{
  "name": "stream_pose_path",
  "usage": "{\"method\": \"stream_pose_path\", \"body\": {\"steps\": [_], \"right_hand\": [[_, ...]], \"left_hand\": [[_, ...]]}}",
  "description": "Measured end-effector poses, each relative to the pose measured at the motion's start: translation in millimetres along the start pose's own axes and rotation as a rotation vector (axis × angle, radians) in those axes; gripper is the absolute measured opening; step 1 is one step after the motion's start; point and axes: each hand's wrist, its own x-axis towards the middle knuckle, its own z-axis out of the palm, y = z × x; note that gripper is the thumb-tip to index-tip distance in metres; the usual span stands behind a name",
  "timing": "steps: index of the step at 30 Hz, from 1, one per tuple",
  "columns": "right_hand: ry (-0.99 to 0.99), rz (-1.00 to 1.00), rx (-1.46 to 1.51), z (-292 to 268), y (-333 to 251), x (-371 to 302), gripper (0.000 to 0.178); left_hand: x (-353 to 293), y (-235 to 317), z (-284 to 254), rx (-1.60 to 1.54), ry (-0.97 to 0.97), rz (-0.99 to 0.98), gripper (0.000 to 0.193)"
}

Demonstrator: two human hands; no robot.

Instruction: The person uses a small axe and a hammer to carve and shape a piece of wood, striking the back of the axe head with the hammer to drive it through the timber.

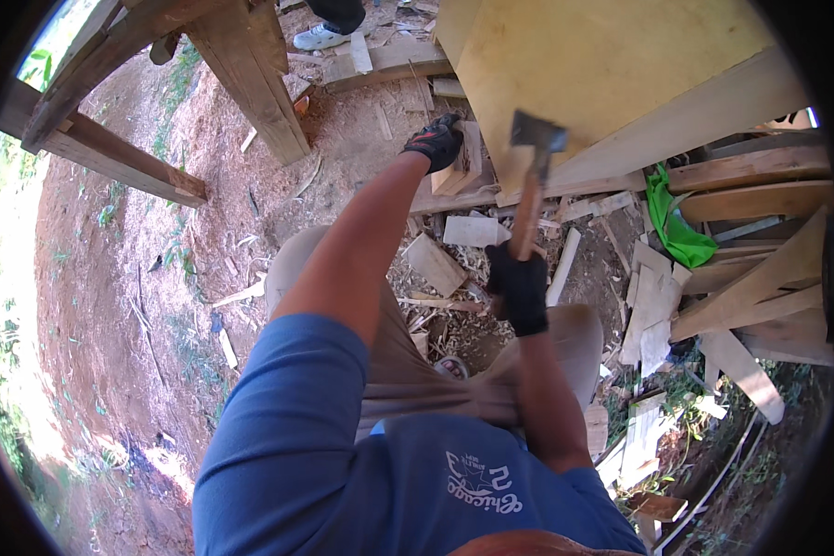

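Observation:
My right hand, in a black glove, is wrapped round the wooden handle of a hatchet. The dark metal head is raised, slightly blurred, in front of a large pale wooden panel. Farther forward and to the left, my left hand, in a black glove with red marks, grips the upper end of a wooden block. Its fingertips are partly hidden. The block stands tilted beside the panel's near corner, its lower end by a timber lying on the ground. A gap separates the hatchet head from the block.
Offcuts and shavings litter the ground around my knees. Stacked boards and a green cloth lie at the right. A wooden trestle stands far left, and another person's shoe shows at the top.

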Motion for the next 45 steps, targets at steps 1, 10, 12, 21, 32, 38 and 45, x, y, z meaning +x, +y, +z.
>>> {"method": "stream_pose_path", "body": {"steps": [1,10,12,21,32,38,45], "right_hand": [[0.042,-0.078,0.017,-11,-36,-16,0.02],[-0.248,-0.898,0.573,-74,-213,-62,0.016],[-0.081,-0.798,0.506,-40,-188,-56,0.016],[-0.108,0.152,-0.247,59,115,53,0.04],[-0.29,0.206,-0.129,63,49,18,0.035],[-0.168,0.344,-0.057,2,42,-14,0.029],[0.049,0.09,-0.348,-7,86,-5,0.041]], "left_hand": [[6,-8,2,0.015,-0.015,0.018,0.062],[71,-75,-61,-0.258,0.573,-0.116,0.036],[67,-84,-120,-0.893,0.774,-0.167,0.032],[-13,-31,-188,-1.167,1.003,0.017,0.027],[46,-114,-43,0.281,-0.083,0.055,0.06],[-10,-6,20,-0.068,-0.001,0.024,0.057],[-94,15,30,-0.262,-0.032,-0.08,0.054]]}}
